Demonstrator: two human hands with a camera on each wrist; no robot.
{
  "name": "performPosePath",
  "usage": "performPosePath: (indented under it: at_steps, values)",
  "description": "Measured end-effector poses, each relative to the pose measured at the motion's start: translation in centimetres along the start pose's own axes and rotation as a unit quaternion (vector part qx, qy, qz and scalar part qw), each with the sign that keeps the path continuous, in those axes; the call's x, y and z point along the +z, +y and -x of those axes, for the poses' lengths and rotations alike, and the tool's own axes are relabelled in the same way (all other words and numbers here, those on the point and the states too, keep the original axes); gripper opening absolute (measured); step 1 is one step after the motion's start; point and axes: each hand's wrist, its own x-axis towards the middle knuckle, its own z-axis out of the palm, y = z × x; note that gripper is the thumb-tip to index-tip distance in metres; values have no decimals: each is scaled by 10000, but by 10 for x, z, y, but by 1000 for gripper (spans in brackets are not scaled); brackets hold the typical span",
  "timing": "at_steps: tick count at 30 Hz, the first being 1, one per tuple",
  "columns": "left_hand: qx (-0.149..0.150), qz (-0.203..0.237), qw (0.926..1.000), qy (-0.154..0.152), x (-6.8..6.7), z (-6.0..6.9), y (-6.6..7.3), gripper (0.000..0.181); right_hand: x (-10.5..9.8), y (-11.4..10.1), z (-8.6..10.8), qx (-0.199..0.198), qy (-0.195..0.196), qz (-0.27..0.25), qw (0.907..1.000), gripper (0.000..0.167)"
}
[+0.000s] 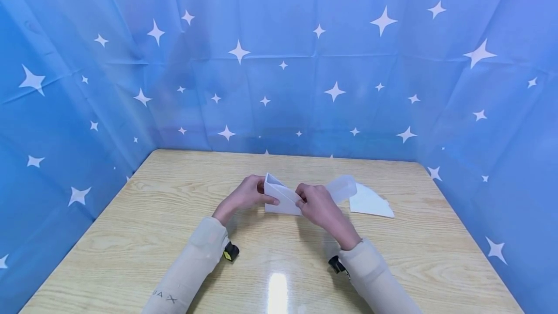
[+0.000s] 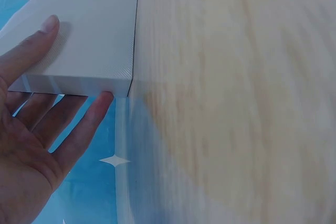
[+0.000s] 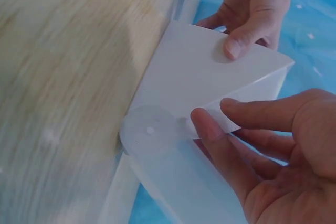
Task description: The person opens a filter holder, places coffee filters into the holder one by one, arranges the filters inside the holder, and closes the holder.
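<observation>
While the table (image 1: 261,243) runs on to its far edge beyond our fingers, wood also stretches to both sides. Our left hand (image 1: 249,193) reaches forward, thumb across the near face, gripping the white case (image 1: 286,204) between our hands; our right hand (image 1: 320,203) pinches its sloping edge. Right of those fingers are a frosted flap (image 1: 343,188) and white fan-shaped piece (image 1: 368,201). We cannot tell the case's contents.
</observation>
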Motion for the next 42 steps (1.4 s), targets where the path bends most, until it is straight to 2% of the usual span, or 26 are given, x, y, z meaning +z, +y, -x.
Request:
performPosePath:
  at_steps: [6, 10, 16, 20, 27, 36, 42]
  values:
    - [22, -50, 10000, 6, 0, 0, 1, 38, -11, -4, 2, 132, -50, -67, 9999, 10]
    - [22, -44, 10000, -12, 0, 0, 1, 38, -25, -6, 4, 58, -34, -93, 9999, 11]
    - [27, -27, 10000, -35, 0, -1, 0, 39, -49, -7, 10, -204, 309, -34, 9993, 12]
    - [44, -49, 10000, -60, 0, -1, 0, 38, -65, -2, 14, -230, 592, -115, 9979, 12]
    - [32, -26, 10000, -67, -1, 0, 0, 38, -86, 10, 18, -18, 965, -284, 9949, 12]
    - [-7, -28, 10000, -49, 0, 0, 0, 38, -111, 29, 24, 344, 1106, -634, 9912, 16]
    - [-73, -8, 10000, -9, -1, 2, 1, 38, -122, 45, 27, 484, 1208, -508, 9902, 19]
